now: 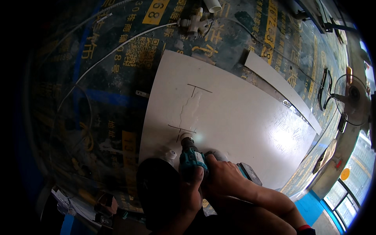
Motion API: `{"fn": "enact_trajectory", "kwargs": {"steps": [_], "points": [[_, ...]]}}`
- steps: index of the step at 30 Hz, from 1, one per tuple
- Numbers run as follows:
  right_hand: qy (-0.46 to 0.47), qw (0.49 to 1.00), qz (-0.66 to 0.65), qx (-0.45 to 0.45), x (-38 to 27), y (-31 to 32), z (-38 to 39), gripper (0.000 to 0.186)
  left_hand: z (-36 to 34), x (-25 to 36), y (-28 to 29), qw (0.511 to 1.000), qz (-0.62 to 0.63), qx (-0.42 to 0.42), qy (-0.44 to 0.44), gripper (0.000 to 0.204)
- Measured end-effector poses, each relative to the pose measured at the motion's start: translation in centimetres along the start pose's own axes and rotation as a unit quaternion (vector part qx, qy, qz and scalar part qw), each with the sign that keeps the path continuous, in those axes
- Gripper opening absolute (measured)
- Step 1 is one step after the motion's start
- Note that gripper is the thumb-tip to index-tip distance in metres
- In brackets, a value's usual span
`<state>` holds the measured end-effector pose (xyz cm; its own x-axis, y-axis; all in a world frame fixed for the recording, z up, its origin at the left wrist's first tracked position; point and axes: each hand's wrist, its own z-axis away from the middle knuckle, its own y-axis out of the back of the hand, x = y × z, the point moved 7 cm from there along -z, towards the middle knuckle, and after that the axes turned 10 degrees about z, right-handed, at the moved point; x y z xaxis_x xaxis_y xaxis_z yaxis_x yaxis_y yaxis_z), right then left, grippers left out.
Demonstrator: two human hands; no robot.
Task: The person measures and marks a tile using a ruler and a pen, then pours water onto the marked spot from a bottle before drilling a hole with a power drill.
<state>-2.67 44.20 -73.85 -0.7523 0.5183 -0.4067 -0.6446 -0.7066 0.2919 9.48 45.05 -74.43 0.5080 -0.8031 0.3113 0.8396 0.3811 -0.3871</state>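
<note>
A teal cordless drill [192,159] points away from me over a large white board [239,113]. My left hand [192,192] is closed around the rear of its body, thumb on top. On the right, my right hand [227,176] wraps its handle; the battery [250,173] sticks out beyond the fingers. A round cutter, apparently a hole saw [187,136], sits at the drill's front against the board, beside dark pencil lines [182,128]. A wet streak [190,109] runs up from there to a second pencil mark [199,88].
A small white bottle [170,155] stands left of the drill. A narrow board strip [282,88] lies at the far right edge. Beyond are a valve fitting [194,24] with a hose, and a white pipe [212,5]. A fan [352,96] stands right; dark printed sheeting [105,82] covers the floor.
</note>
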Motion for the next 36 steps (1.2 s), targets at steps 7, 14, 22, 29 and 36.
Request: {"fn": "enact_trajectory", "kwargs": {"steps": [7,14,22,29,36], "points": [[-0.010,1.000,-0.005,-0.001,-0.3,0.2,-0.7,0.045,-0.6,0.2,0.0,1.000,-0.010,0.004,-0.009,0.059],[-0.008,1.000,0.003,-0.003,-0.9,0.6,-0.9,0.043,-0.6,0.4,0.1,1.000,-0.004,0.012,0.003,0.070],[-0.011,1.000,-0.003,-0.003,-0.7,0.7,-1.0,0.040,-0.9,0.3,0.1,1.000,-0.009,0.011,0.002,0.068],[-0.018,1.000,-0.011,-0.006,-0.8,1.0,-1.1,0.039,-1.1,0.3,0.1,1.000,-0.010,0.019,-0.014,0.065],[-0.015,1.000,-0.020,-0.008,-0.6,0.9,-1.1,0.037,-1.2,0.5,-0.4,1.000,0.007,0.010,-0.019,0.064]]}}
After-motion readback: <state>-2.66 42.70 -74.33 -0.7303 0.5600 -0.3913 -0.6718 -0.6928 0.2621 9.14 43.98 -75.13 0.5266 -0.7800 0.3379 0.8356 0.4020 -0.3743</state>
